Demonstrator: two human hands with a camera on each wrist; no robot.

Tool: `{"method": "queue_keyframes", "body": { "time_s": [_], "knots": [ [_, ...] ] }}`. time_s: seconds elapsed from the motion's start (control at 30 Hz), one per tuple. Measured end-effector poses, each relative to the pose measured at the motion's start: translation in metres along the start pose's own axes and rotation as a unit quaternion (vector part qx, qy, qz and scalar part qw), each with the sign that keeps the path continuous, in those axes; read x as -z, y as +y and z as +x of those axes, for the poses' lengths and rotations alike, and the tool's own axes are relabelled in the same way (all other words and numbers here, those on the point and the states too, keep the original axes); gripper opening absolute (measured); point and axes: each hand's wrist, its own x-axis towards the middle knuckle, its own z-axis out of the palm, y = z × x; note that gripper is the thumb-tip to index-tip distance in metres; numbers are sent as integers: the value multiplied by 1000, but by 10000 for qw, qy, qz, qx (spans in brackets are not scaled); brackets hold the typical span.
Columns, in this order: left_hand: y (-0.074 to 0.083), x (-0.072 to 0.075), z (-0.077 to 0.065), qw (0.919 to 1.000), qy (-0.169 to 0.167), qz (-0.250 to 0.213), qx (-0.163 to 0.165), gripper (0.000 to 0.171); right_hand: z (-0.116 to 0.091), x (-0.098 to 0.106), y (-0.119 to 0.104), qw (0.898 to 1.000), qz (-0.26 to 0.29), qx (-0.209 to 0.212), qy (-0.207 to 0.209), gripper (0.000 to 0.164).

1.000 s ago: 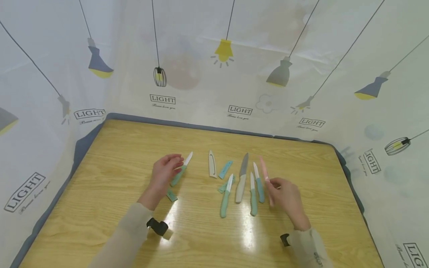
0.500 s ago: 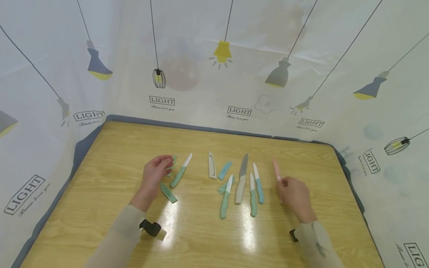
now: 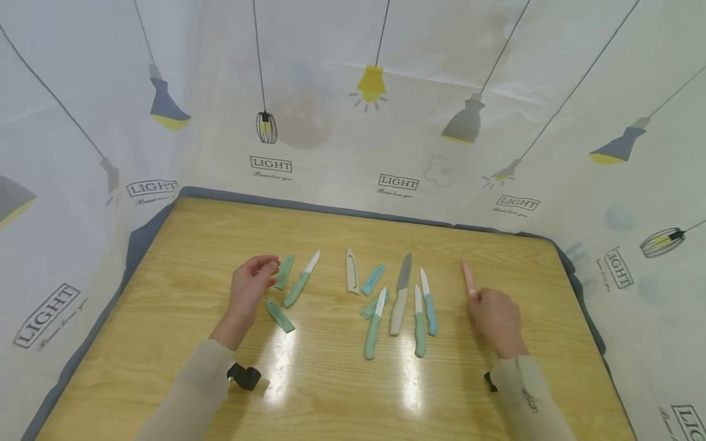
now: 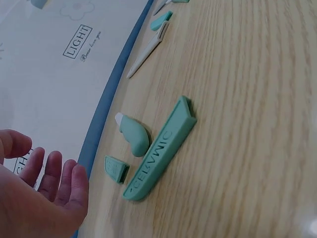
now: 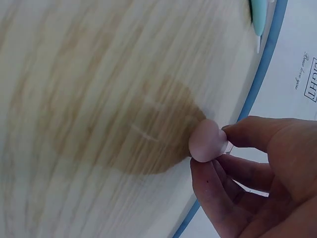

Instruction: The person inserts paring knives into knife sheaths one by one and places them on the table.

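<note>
My right hand (image 3: pixel 499 321) pinches a pink knife (image 3: pixel 468 277) by its handle between thumb and fingers, at the right of the row. The knife is pink along its whole visible length. In the right wrist view the rounded handle end (image 5: pixel 207 141) faces the camera, close over the wood. My left hand (image 3: pixel 248 288) holds nothing, its fingers loosely bent beside a green blade sheath (image 3: pixel 285 272). Another green sheath (image 3: pixel 280 315), lettered "CERAMIC" in the left wrist view, lies nearer me. A green-handled knife (image 3: pixel 300 280) with a white blade lies just right of both.
Mid-table lie a cream sheath (image 3: pixel 352 271), a blue sheath (image 3: pixel 374 280) and a green sheath (image 3: pixel 368 310) partly under a green-handled knife (image 3: pixel 373 331). A large cream-handled knife (image 3: pixel 401 294), another green-handled knife (image 3: pixel 420 324) and a blue-handled knife (image 3: pixel 428 303) follow rightward.
My right hand has carried the pink knife to the right, away from the blue-handled knife. My left hand has drawn back left from the green-handled knife, uncovering the two green sheaths.
</note>
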Motion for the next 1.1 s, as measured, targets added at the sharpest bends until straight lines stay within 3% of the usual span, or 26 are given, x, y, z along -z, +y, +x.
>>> {"method": "queue_keyframes", "body": {
  "time_s": [0.37, 0.77, 1.1],
  "knots": [
    [-4, 4, 1, 9982, -27, 562, -224, 35, 3, -1, 2, 9997, -217, -116, 50, 33],
    [-6, 4, 1, 9965, -40, 776, -301, 34, 2, -2, 0, 9992, -311, -63, 251, 32],
    [-6, 2, 3, 9926, 43, 1160, -367, 35, -7, 5, 1, 9974, -428, -562, 154, 55]
  ]
}}
